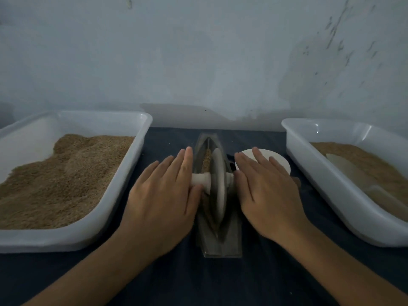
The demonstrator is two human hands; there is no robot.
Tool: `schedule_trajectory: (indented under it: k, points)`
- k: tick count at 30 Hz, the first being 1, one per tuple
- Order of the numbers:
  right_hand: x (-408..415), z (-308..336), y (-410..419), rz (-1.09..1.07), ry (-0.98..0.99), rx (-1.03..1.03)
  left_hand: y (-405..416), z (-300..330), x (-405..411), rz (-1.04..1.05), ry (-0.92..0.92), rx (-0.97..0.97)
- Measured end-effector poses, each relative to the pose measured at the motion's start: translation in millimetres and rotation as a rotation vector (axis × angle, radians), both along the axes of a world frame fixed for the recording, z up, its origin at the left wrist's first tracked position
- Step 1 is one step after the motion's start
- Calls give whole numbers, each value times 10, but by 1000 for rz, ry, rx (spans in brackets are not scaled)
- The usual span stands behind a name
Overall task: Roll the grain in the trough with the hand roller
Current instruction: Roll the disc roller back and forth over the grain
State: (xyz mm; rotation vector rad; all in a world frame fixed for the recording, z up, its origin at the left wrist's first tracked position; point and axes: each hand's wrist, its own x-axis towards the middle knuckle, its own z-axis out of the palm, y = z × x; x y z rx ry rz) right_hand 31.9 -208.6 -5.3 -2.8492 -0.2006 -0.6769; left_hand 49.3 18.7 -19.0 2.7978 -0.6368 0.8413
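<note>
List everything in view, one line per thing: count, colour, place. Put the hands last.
trough: one, grey, centre of the cloth.
hand roller: one, pale disc with white axle handles, standing in the trough.
grain: tan, in the trough beyond the disc.
trays: two, white, left and right, both holding tan grain.
round disc: one, white, behind the right hand.
cloth: one, dark blue, covering the table.
wall: pale grey, behind.
hands: two; left hand and right hand, fingers straight, on the axle handles.

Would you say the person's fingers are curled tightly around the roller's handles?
No: left hand and right hand lie flat, fingers straight, on the hand roller handles.
</note>
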Motion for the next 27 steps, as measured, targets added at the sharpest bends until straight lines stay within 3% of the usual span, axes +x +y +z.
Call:
schedule_trajectory:
  k: [11,15,20,22,27]
  points:
    - [1466,316,66,-208,146,2,-417,230,1438,251,253,-92]
    - [1024,192,90,-126,128,-119,-265,165,949,167,248,-62]
    - [150,34,42,-8,-11,-69,8,129,44,-1,95,-67]
    - [121,11,31,2,-34,-76,15,109,4,15,113,-77]
    - [793,91,34,-54,137,-75,-236,141,656,152,202,-11]
